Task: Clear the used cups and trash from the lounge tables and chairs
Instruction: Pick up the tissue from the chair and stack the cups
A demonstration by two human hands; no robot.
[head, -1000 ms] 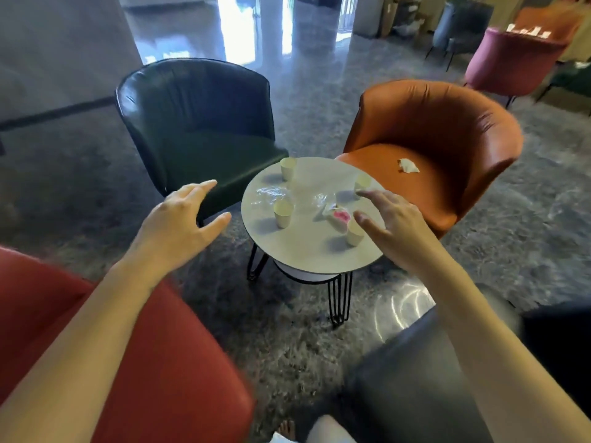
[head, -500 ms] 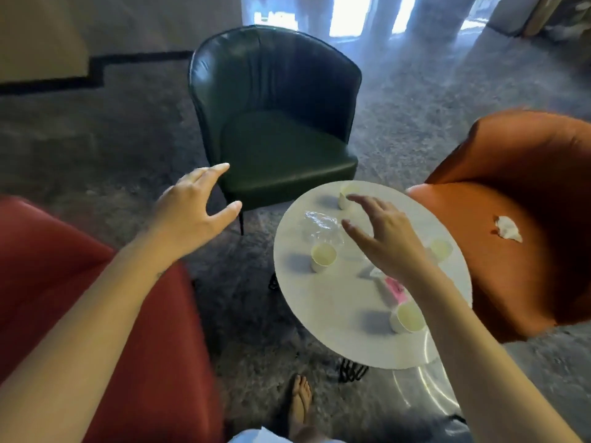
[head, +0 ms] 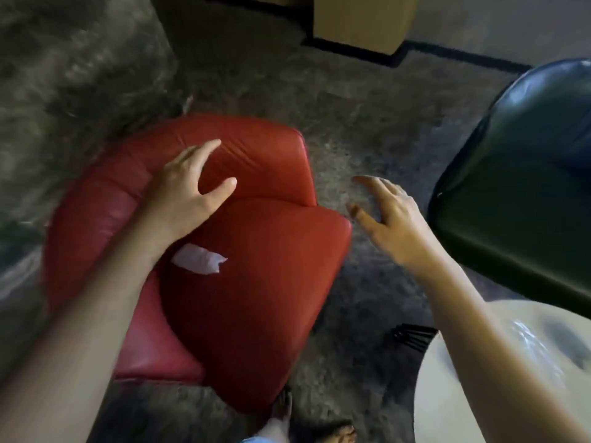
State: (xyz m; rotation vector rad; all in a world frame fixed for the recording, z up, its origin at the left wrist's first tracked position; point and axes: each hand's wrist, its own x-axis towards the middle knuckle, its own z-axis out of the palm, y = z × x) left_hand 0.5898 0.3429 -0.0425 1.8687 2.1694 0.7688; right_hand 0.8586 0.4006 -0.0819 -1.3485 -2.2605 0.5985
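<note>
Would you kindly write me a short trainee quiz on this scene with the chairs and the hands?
1. True or false: the tissue lies on the seat of the red chair.
2. The right hand hangs open above: A a cup; B the floor between the red chair and the green chair; C the tissue.
3. Fill in: the hand nearer the tissue is the ____ one.
Key: 1 true. 2 B. 3 left: the left hand is open, just beyond the tissue.
</note>
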